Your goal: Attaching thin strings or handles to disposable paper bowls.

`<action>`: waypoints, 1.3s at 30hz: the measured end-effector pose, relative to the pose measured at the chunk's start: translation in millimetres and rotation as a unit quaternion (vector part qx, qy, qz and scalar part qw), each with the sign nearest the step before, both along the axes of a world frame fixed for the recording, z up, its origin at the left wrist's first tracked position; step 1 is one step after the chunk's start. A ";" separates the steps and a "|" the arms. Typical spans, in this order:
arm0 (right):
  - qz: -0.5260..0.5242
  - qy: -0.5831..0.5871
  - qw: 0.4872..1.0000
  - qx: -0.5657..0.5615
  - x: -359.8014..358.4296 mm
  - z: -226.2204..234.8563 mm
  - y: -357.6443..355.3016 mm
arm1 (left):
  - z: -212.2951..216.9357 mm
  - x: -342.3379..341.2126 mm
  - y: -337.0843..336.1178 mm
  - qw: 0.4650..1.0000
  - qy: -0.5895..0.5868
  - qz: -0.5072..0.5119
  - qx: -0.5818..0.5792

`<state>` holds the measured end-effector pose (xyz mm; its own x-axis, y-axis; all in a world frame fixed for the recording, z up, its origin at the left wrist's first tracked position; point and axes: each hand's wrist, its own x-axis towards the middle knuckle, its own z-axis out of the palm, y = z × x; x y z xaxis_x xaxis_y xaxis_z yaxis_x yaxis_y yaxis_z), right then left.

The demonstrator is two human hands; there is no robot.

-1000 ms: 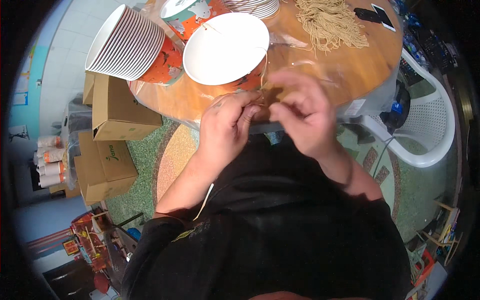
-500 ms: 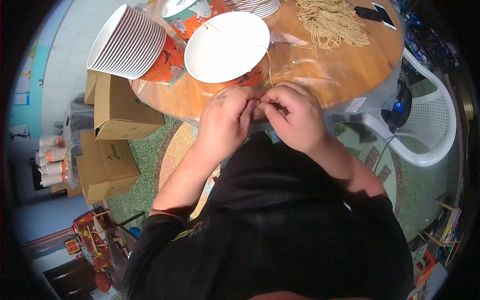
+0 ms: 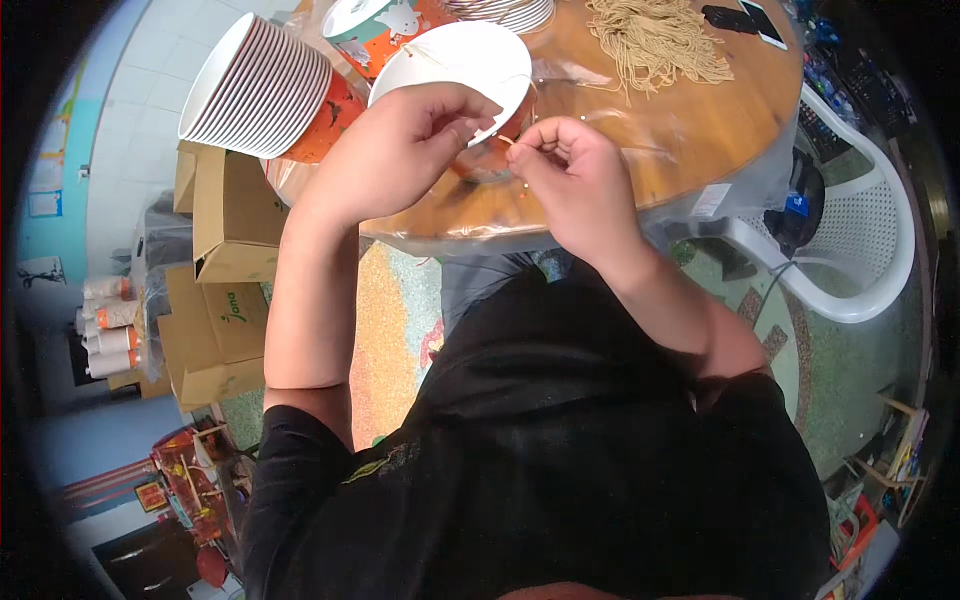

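Note:
A paper bucket (image 3: pixel 455 60) with a white inside stands tilted at the near edge of the table. My left hand (image 3: pixel 405 150) reaches over its near rim, fingers bent and thumb close to the fingertips, seemingly gripping the rim; the hand hides much of the bucket's near side. Just right of the rim, my right hand (image 3: pixel 580 175) pinches the end of a thin tan cord (image 3: pixel 506 140) between thumb and forefinger. Another piece of cord shows inside the bucket. To the left lies a nested stack of paper buckets (image 3: pixel 262 90), white inside with orange printed outsides.
A tan cord bundle (image 3: pixel 655 45) lies on the plastic-covered wooden table (image 3: pixel 720 130). Beyond are a white phone (image 3: pixel 765 25), another printed bucket (image 3: pixel 375 35) and stacked rims (image 3: pixel 505 12). Cardboard boxes (image 3: pixel 225 330) stand left, a white plastic chair (image 3: pixel 870 210) right.
My hands, formerly together below the bucket, have come apart. The left moved up and left onto the rim; the right shifted slightly up, holding the cord end. The bucket shifted slightly.

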<state>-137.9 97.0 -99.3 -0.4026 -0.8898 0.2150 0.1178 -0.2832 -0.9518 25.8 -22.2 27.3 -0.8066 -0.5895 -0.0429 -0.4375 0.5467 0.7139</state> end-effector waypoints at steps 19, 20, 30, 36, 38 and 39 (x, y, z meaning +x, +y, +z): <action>-0.027 -0.002 1.000 0.013 3.0 5.3 -2.8 | 3.5 -6.5 -10.2 0.997 -0.069 -0.036 0.015; -0.024 -0.009 1.000 0.011 3.6 5.7 -3.1 | 3.4 -6.3 -10.8 0.997 -0.071 -0.033 0.020; -0.056 -0.017 0.998 0.013 9.1 0.2 -9.0 | 0.4 -5.9 -11.2 0.998 -0.051 -0.040 0.015; -0.061 -0.004 0.998 -0.001 10.7 1.4 -10.6 | 1.5 -5.1 -12.7 0.998 -0.054 -0.039 0.012; -0.058 -0.012 0.998 -0.007 11.1 0.9 -13.6 | 4.2 -7.3 -12.9 0.997 -0.068 -0.033 0.026; -0.056 -0.020 0.998 -0.012 11.5 0.9 -14.6 | 4.3 -7.4 -14.1 0.997 -0.067 -0.033 0.027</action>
<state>-126.4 82.5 -98.4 -0.5076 -0.8336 0.2179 0.1225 -0.3202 -0.9394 18.4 -36.3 31.6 -0.8285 -0.5292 -0.1831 -0.4956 0.5406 0.6798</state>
